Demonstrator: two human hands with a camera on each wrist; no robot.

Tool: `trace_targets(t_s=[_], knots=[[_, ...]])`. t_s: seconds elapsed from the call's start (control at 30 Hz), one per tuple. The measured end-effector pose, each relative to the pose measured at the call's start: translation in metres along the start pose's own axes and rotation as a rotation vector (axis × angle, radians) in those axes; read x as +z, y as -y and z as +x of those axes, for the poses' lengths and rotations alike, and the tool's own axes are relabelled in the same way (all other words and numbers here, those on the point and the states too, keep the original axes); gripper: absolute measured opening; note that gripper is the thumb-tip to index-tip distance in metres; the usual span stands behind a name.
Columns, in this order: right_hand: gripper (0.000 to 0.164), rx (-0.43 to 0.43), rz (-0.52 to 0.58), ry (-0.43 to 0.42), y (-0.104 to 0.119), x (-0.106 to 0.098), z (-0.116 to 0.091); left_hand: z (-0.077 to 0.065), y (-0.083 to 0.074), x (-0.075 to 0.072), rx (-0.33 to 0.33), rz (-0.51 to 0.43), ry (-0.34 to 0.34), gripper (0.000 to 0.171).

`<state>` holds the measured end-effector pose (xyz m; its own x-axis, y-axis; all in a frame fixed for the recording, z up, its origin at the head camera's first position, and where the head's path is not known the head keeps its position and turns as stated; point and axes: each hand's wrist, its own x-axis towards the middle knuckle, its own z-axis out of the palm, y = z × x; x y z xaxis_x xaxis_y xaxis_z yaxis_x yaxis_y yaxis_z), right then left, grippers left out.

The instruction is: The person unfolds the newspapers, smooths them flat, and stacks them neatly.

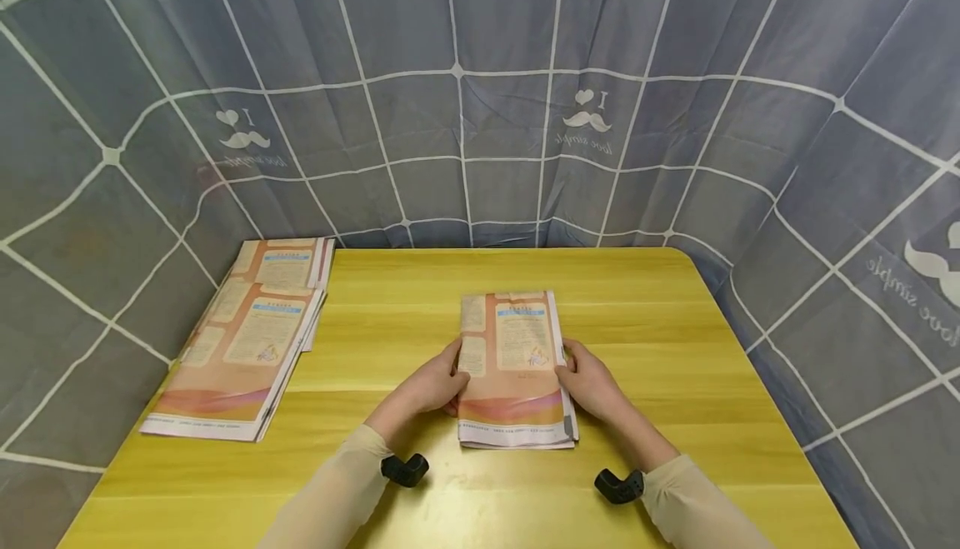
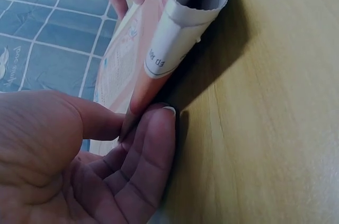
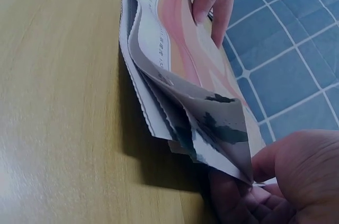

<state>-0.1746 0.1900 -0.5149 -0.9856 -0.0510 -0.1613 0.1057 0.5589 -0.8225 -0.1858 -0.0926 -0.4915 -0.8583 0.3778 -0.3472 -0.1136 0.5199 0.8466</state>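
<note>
A folded newspaper (image 1: 517,366), mostly pale orange with a white lower margin, is held between both hands near the middle of the table. My left hand (image 1: 433,378) pinches its left folded edge, thumb on top and fingers underneath, as the left wrist view shows. On the opposite side my right hand (image 1: 592,378) grips the loose-leaf edge between thumb and fingers. In the right wrist view the newspaper's (image 3: 185,70) layered sheets fan apart at the near corner, with dark green printed patches on them. The fingertips beneath the paper are partly hidden.
More folded newspapers (image 1: 232,349) of the same print lie overlapping at the table's left edge. The yellow wood-grain table (image 1: 390,316) is bordered at the back and sides by a grey checked curtain (image 1: 510,116). Black wrist cameras (image 1: 405,470) sit at both cuffs.
</note>
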Motion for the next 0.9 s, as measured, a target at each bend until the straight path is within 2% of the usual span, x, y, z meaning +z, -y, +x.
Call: trace_targets(t_s=[0.17,0.53,0.9], knots=[[0.057,0.001,-0.017,0.015,-0.0009,0.0009,-0.0003,-0.0015,0.0017,0.0016,-0.001,-0.003,-0.001,0.071],[0.057,-0.02,-0.026,-0.01,-0.0029,-0.0007,0.0019,0.0002,-0.0024,0.0039,-0.004,0.035,-0.033,0.071],[0.056,-0.011,-0.02,-0.032,-0.0019,-0.001,-0.0007,-0.0007,-0.0035,0.0052,-0.003,0.033,-0.05,0.071]])
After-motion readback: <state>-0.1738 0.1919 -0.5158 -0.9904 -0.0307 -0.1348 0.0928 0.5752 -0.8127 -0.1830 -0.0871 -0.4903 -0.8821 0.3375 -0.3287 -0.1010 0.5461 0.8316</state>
